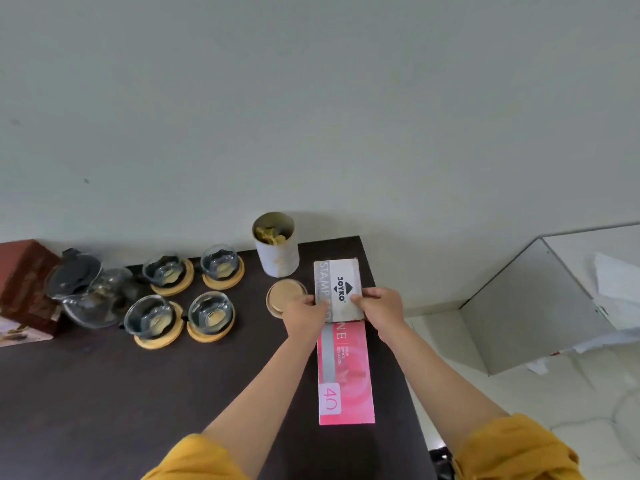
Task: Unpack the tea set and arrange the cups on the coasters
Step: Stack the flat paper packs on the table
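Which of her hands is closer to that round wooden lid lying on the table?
Left. The left hand overlaps the wooden lid's edge; the right hand grips the white box beyond it.

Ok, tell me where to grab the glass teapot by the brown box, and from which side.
Take the glass teapot by its round belly, coming from the near side. The brown box crowds its left, the wall stands behind, and the cups on coasters sit close on its right. Its dark lid may be loose. No handle is clearly visible, so support the body.

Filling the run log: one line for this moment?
cups: four on coasters | left hand, right hand: grip white box | tin: open
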Demonstrator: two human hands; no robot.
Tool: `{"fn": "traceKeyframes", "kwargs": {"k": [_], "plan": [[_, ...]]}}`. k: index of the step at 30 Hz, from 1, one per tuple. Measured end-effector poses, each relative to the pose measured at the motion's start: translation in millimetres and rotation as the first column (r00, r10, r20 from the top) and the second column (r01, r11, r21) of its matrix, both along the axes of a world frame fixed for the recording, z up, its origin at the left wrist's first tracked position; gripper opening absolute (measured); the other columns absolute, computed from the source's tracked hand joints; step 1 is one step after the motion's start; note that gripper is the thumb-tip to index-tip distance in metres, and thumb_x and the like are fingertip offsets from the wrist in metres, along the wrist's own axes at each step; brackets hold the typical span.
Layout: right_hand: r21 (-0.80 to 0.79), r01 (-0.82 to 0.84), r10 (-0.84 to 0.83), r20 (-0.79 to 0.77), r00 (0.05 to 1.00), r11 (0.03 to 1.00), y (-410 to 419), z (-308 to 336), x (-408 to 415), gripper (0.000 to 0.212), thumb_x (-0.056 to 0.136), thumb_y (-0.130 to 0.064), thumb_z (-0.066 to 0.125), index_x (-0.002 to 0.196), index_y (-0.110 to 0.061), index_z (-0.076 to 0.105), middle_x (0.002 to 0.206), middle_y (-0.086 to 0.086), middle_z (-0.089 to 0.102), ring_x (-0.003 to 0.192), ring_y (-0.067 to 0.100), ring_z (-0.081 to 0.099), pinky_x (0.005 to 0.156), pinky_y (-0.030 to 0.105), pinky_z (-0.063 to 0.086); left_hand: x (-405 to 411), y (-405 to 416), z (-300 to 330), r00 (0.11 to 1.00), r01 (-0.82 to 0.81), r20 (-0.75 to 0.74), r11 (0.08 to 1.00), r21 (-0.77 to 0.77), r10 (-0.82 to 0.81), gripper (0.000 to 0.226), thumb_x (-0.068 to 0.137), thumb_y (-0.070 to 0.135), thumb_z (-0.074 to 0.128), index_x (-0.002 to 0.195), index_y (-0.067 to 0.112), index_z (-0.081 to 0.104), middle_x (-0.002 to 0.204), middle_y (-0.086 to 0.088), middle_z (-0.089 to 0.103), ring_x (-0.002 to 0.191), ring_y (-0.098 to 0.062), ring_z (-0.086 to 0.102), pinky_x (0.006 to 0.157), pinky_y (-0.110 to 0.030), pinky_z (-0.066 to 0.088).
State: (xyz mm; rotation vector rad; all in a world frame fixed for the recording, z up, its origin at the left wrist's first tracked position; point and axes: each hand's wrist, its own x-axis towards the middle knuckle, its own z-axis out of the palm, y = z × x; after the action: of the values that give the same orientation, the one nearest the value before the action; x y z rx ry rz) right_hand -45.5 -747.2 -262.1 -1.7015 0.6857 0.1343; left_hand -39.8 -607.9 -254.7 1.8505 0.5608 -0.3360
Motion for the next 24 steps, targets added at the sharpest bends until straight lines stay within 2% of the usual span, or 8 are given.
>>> {"fn": "traceKeyframes", "kwargs": {"k": [3,6,9,13,16,20,23,24], "plan": [[-0.064,-0.027,0.027,-0.007,1.000,0.998,-14.1,-6.9,40.9,0.015,0.085,-0.012,0.070,0.099,-0.008,0.073,0.091,0.004,0.072,0.079,0.015,0.067,0.069,0.027,0.055,37.1,-18.6,-1.8,0.999,0.015,0.028,0.998,0.056,-0.016,0.004,0.088,0.020,0.061,0.085,0.017,0.062,0.081,-0.003,0.067,0.074,-0.020,0.066,0.068,-0.036,0.056],[-0.153,-0.102,0.101,-0.018,0.995,0.983,-23.7,-16.4,74.7,0.010,0.087,-0.013,0.067,0.094,-0.009,0.074,0.083,0.000,0.068,0.068,0.009,0.062,0.054,0.016,0.043,63.2,-26.8,-7.7,0.996,0.067,0.059,0.993,0.096,-0.073,0.013,0.087,0.018,0.059,0.076,0.012,0.065,0.072,-0.005,0.067,0.063,-0.019,0.063,0.059,-0.034,0.051],[-0.199,-0.175,0.169,-0.047,0.984,0.964,-28.6,-24.5,98.8,0.009,0.088,-0.016,0.066,0.089,-0.010,0.072,0.078,-0.002,0.065,0.065,0.007,0.058,0.049,0.013,0.037,81.4,-27.8,-16.4,0.995,0.079,0.046,0.987,0.137,-0.086,0.014,0.086,0.020,0.059,0.081,0.010,0.067,0.075,-0.007,0.069,0.068,-0.024,0.067,0.057,-0.033,0.052],[-0.253,-0.271,0.253,-0.102,0.962,0.929,-26.8,-36.2,118.4,0.024,0.088,-0.021,0.064,0.079,0.001,0.068,0.075,0.012,0.067,0.067,0.022,0.059,0.054,0.026,0.038,96.0,-28.7,-27.0,0.994,0.090,0.047,0.977,0.193,-0.101,0.012,0.086,0.017,0.058,0.082,0.011,0.067,0.079,-0.009,0.069,0.067,-0.021,0.063,0.056,-0.030,0.048],[-0.305,-0.299,0.277,-0.115,0.954,0.904,-24.3,-42.8,125.1,0.024,0.087,-0.020,0.063,0.071,-0.003,0.061,0.069,0.014,0.058,0.063,0.023,0.053,0.054,0.029,0.036,99.6,-28.6,-29.3,0.994,0.081,0.049,0.974,0.211,-0.093,0.010,0.085,0.016,0.059,0.079,0.011,0.067,0.079,-0.008,0.069,0.065,-0.018,0.060,0.054,-0.027,0.046],[-0.311,-0.228,0.223,-0.052,0.973,0.923,-23.8,-42.7,123.0,0.018,0.086,-0.020,0.067,0.088,-0.003,0.073,0.084,0.010,0.071,0.077,0.024,0.065,0.070,0.032,0.049,102.5,-25.8,-28.3,0.993,0.096,0.042,0.964,0.247,-0.110,0.017,0.086,0.015,0.058,0.070,0.013,0.061,0.074,-0.008,0.066,0.060,-0.012,0.053,0.051,-0.022,0.041],[-0.328,-0.151,0.154,-0.017,0.988,0.932,-17.8,-40.5,114.4,0.018,0.085,-0.023,0.069,0.093,-0.007,0.073,0.089,0.006,0.072,0.082,0.021,0.065,0.071,0.027,0.048,103.0,-22.8,-20.6,0.988,0.146,0.016,0.953,0.266,-0.156,0.024,0.086,0.011,0.054,0.063,0.016,0.052,0.063,-0.002,0.055,0.055,-0.010,0.047,0.044,-0.013,0.033],[-0.329,-0.139,0.143,-0.012,0.990,0.934,-15.3,-40.2,111.7,0.018,0.086,-0.023,0.068,0.094,-0.007,0.072,0.091,0.007,0.072,0.082,0.020,0.065,0.069,0.026,0.046,103.2,-21.7,-17.0,0.986,0.164,-0.008,0.956,0.244,-0.167,0.017,0.086,0.009,0.053,0.070,0.015,0.056,0.068,-0.003,0.058,0.061,-0.013,0.052,0.048,-0.013,0.035]]}}
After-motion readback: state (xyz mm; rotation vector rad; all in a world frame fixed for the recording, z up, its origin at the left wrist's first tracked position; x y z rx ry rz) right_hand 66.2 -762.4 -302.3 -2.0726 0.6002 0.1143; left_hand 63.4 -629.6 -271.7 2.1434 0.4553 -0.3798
